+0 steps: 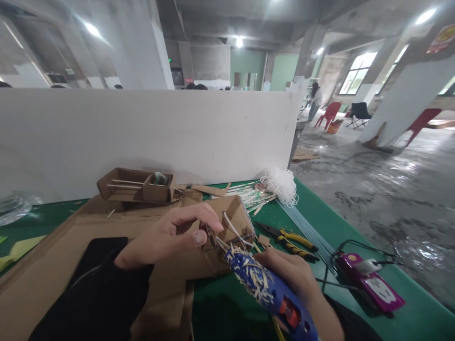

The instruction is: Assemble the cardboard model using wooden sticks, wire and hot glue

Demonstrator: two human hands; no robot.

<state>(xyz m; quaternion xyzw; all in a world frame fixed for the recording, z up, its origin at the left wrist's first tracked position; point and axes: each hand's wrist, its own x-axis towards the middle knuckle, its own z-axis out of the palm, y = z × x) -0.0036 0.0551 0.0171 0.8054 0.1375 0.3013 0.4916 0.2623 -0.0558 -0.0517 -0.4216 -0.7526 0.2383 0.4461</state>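
My right hand is wrapped round a blue hot glue gun, whose front is matted with pale strands of dried glue. The gun's tip points at a small cardboard box with thin white sticks across it. My left hand grips the near left edge of that box between thumb and bent fingers, close to the glue gun's tip. The exact spot where tip and cardboard meet is partly hidden. Just right of the box lie yellow-and-black pliers with their handles spread.
Behind stands another cardboard box with sticks across it. A bundle of sticks, a white tangle of rings and long glue sticks lie at the back right. A purple power strip trails cables. A white partition borders the green table.
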